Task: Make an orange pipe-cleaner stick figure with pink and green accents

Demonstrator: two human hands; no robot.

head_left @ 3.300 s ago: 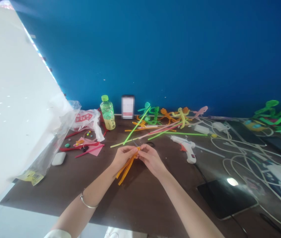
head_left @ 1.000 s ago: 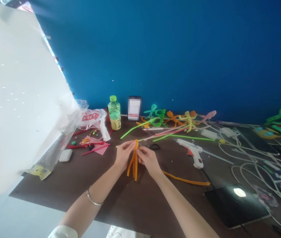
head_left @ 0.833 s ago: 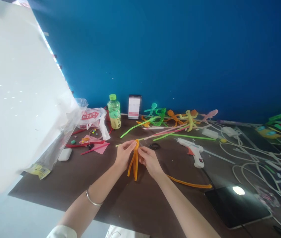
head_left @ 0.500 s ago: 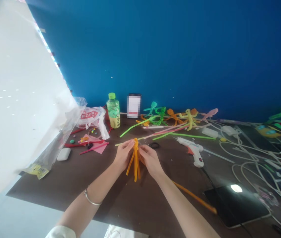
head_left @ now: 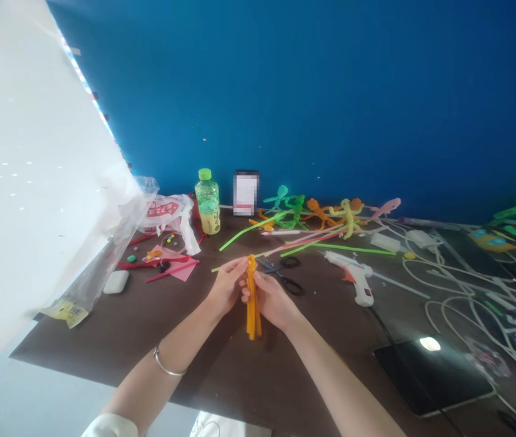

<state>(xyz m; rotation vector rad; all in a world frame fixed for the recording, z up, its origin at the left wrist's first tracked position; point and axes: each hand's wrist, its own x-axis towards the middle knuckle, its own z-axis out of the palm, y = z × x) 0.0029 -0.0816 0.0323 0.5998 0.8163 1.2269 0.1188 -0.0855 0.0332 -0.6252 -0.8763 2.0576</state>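
Note:
Above the middle of the desk, a bundle of orange pipe cleaners (head_left: 252, 306) hangs down, looped or knotted at its top. My left hand (head_left: 227, 285) pinches that top with thumb and fingers. Around the strands just below, my right hand (head_left: 274, 297) is closed, its fingertips showing on the left side of the bundle. Black-handled scissors (head_left: 291, 282) lie open just beyond my right hand, their blades partly behind it. Farther back are loose green pipe cleaners (head_left: 353, 249) and pink ones, near bent pipe-cleaner figures such as a yellow one (head_left: 348, 215).
A white glue gun (head_left: 353, 276) lies to the right, near a black tablet (head_left: 433, 376) and tangled white cables (head_left: 444, 297). A green-capped bottle (head_left: 208, 209) and a phone (head_left: 246, 194) stand against the blue wall. Plastic bags (head_left: 167, 212) and a white case (head_left: 116, 282) lie left.
My right hand has closed around the strands, which were spread and now hang together. The long orange strand under my right forearm is gone from there. More of the scissors shows.

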